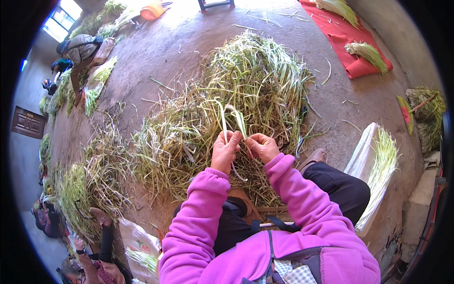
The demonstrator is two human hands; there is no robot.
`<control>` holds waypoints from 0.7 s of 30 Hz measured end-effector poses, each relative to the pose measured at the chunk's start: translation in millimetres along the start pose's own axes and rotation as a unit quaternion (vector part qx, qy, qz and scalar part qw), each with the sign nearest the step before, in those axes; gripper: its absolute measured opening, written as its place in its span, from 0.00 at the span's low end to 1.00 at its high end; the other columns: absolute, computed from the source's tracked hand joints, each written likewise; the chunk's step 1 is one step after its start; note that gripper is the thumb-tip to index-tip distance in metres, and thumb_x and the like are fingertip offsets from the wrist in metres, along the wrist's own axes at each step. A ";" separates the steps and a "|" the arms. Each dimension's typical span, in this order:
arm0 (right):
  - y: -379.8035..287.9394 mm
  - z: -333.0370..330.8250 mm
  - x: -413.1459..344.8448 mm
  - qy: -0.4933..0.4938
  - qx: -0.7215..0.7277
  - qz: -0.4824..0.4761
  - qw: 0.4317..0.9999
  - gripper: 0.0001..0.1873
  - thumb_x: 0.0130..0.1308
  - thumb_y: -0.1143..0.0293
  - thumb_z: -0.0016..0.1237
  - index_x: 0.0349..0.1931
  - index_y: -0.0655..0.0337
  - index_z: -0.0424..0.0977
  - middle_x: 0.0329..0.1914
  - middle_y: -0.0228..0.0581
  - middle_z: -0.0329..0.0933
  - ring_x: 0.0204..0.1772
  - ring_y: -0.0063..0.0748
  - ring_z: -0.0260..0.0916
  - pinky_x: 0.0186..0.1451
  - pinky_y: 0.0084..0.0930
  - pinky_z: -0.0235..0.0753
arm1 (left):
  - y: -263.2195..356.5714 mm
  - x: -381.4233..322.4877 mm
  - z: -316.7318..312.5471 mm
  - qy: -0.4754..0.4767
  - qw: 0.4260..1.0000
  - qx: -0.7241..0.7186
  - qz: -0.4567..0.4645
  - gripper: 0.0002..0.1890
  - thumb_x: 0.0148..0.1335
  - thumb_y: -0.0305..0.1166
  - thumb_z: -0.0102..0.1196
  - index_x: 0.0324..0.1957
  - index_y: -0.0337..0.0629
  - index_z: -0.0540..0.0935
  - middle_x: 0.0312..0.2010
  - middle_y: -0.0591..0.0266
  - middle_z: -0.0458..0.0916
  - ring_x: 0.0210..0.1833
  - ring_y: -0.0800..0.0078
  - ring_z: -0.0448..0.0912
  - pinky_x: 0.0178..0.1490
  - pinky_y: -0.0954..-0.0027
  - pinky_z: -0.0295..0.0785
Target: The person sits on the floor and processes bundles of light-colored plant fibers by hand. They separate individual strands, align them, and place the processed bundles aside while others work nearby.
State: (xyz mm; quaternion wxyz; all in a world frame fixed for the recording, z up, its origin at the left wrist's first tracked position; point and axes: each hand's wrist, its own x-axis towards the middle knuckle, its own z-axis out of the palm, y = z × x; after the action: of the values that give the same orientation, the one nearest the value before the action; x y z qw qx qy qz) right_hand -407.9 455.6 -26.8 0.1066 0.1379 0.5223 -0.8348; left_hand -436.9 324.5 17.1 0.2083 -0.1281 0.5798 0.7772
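Both hands are close together above a large heap of green and dried leafy stalks (262,78). My left hand (224,151) grips a pale, flat-leaved stalk (223,120), possibly a blanched chive; its upper part arches over and its white end curls out below the hand. My right hand (263,147) pinches a leafy strand (240,120) between thumb and fingertips, right beside the left fingers. This strand bends over at its top, where it looks brownish. Whether the two strands join between the fingers is hidden.
A bundle of pale stalks (379,174) lies by a white sack (360,149) at my right. Bundles rest on a red cloth (333,39) at the upper right. Stalks lie on a printed sack (138,234) at lower left. Several people work along the left, one bending (83,48).
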 end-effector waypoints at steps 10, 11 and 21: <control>10.4 24.4 -15.6 0.122 -0.097 -0.148 0.977 0.09 0.58 0.67 0.46 0.30 0.64 0.67 0.25 0.30 0.68 0.23 0.14 0.61 0.25 0.12 0.65 | -0.3 8.6 -5.4 0.078 0.995 -0.014 0.057 0.10 0.48 0.27 0.58 0.24 0.46 0.68 0.17 0.74 0.70 0.15 0.88 0.62 0.16 0.85 0.55; 10.7 24.7 -17.5 0.120 -0.115 -0.224 0.960 0.09 0.59 0.68 0.45 0.31 0.64 0.66 0.28 0.32 0.68 0.25 0.15 0.62 0.26 0.12 0.65 | 3.8 10.2 -7.1 0.094 0.993 -0.033 0.056 0.10 0.49 0.27 0.58 0.24 0.46 0.68 0.18 0.74 0.70 0.14 0.88 0.61 0.15 0.85 0.54; 9.9 -14.4 -80.8 -0.016 -0.084 -0.330 0.940 0.10 0.62 0.67 0.38 0.33 0.66 0.61 0.29 0.38 0.72 0.34 0.25 0.69 0.39 0.21 0.70 | 17.3 25.0 -36.4 0.111 0.982 -0.145 0.057 0.07 0.54 0.27 0.52 0.27 0.49 0.68 0.27 0.66 0.77 0.21 0.86 0.69 0.14 0.88 0.55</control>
State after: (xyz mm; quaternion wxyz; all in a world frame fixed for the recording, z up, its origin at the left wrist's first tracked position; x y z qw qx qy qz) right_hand -327.2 467.1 -13.5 -0.1555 -0.0650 0.6047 -0.7784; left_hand -468.6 289.9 10.1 0.0773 -0.2095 0.4871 0.8443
